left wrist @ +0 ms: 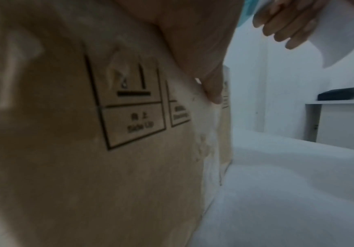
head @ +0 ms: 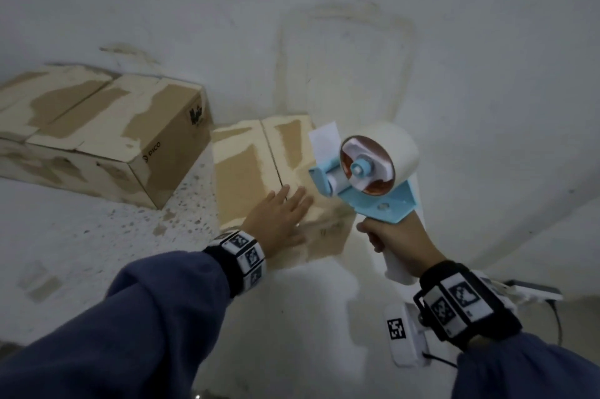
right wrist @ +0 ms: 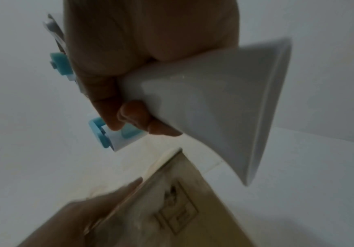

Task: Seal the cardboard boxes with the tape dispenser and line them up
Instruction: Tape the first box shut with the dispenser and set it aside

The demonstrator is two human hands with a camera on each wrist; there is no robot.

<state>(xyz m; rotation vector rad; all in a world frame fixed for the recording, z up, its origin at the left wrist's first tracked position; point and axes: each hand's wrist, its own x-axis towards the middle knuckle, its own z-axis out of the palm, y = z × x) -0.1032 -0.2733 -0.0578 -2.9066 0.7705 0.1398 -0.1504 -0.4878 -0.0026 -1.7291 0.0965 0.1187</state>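
Head view: a cardboard box (head: 259, 171) on the pale floor (head: 454, 73), brown board patched with cream, closed flaps meeting at a centre seam. Left hand (head: 279, 216) laid flat on the near part of its top, fingers straight and spread, gripping nothing. Right hand (head: 396, 239) wrapped around the white handle of a tape dispenser (head: 363, 171), held in the air just right of the box: light-blue plastic frame, round white roll of tape, a short strip sticking up from the front. Second, larger cardboard box (head: 107, 132) to the left, apart from the first, flaps shut, "PICO" printed on its end. Blue sleeves and marker-patterned wristbands on both arms. Contents of both boxes hidden.

Left wrist view: side wall of the box (left wrist: 87, 150) very close, matte brown, printed with black-framed handling symbols. Part of the left hand (left wrist: 199, 50) lying over the top edge. Fingers of the right hand (left wrist: 285, 28) curled round the smooth white handle at upper right. A dark flat object (left wrist: 340, 93) on a white ledge beyond.

Right wrist view: right hand (right wrist: 142, 58) clenched around the flared white handle of the tape dispenser (right wrist: 214, 103), blue parts past the knuckles. Below, blurred, the left hand (right wrist: 91, 210) flat along the box (right wrist: 182, 217) edge.
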